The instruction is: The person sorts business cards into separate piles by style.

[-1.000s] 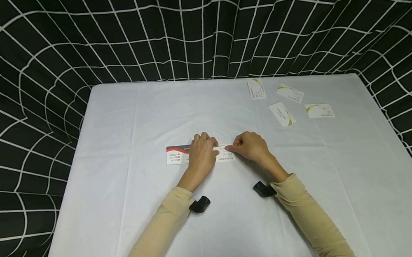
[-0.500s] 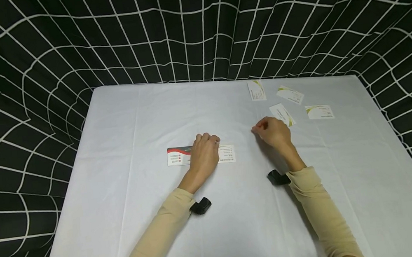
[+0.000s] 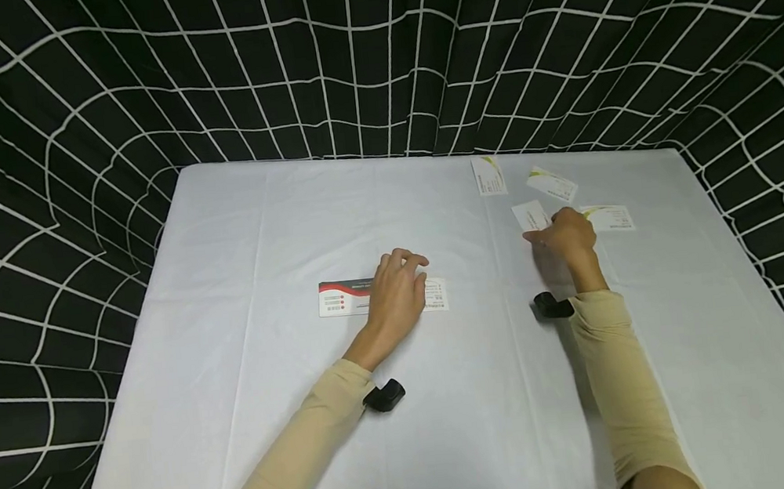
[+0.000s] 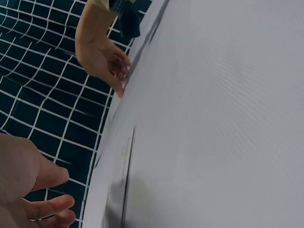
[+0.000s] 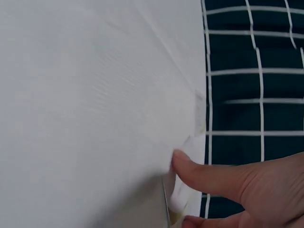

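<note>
My left hand hovers over a row of business cards, fingers loosely spread and holding nothing. To its left shows a red, dark and white business card, partly covered. A white business card pokes out on its right side. Farther right, my right hand reaches down over another white business card whose lower part the hand hides. The right wrist view shows the thumb on one side of that card and a finger on the other, holding it across its width.
Other white-and-green business cards lie near the right hand: one upright, one slanted, one level just to its right. A white cloth covers the table. Black curtains with white grid lines stand behind and beside it.
My right hand has left the card row, swinging right and away from me to a loose card. My left hand stays over the row, its fingers now looser and more spread.
</note>
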`<move>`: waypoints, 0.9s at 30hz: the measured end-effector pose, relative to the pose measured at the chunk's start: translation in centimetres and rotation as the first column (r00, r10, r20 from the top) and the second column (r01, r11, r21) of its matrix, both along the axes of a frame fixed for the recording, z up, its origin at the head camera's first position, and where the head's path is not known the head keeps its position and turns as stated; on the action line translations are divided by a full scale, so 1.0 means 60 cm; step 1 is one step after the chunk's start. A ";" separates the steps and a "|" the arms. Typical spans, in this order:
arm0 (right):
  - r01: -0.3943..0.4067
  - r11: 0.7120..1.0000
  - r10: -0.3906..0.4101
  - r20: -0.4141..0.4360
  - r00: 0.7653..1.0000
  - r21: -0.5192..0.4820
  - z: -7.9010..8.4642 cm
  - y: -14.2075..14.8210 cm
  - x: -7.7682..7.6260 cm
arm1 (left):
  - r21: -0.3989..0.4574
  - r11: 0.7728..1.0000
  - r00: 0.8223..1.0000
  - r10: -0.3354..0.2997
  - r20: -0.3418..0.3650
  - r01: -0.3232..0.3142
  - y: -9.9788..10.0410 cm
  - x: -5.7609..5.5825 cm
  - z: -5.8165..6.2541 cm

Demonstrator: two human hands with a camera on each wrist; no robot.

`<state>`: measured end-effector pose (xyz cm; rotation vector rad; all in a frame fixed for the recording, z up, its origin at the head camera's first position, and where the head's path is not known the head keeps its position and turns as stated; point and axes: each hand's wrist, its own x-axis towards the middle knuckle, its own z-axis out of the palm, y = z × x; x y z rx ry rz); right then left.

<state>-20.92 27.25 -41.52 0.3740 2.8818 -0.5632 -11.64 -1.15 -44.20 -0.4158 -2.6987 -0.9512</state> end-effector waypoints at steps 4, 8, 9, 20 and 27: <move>0.018 0.999 -0.019 -0.033 0.999 -0.033 -0.001 0.002 -0.006 | -0.010 0.999 0.999 -0.034 0.027 0.035 0.006 -0.001 0.003; -0.005 0.999 -0.001 -0.136 0.991 -0.046 -0.014 -0.004 -0.004 | -0.012 0.998 0.997 -0.061 0.054 0.062 0.012 0.000 0.001; -0.007 0.999 -0.001 -0.166 0.986 -0.047 -0.017 -0.006 -0.003 | -0.010 0.997 0.996 -0.070 0.057 0.070 0.014 0.001 0.001; -0.142 0.973 0.085 -0.294 0.952 -0.181 -0.021 -0.028 0.020 | -0.026 0.993 0.992 -0.110 0.060 0.112 0.022 0.000 -0.003; -0.238 0.954 0.173 -0.313 0.934 -0.181 -0.020 -0.070 0.041 | -0.039 0.993 0.993 -0.108 0.051 0.110 0.027 -0.001 -0.002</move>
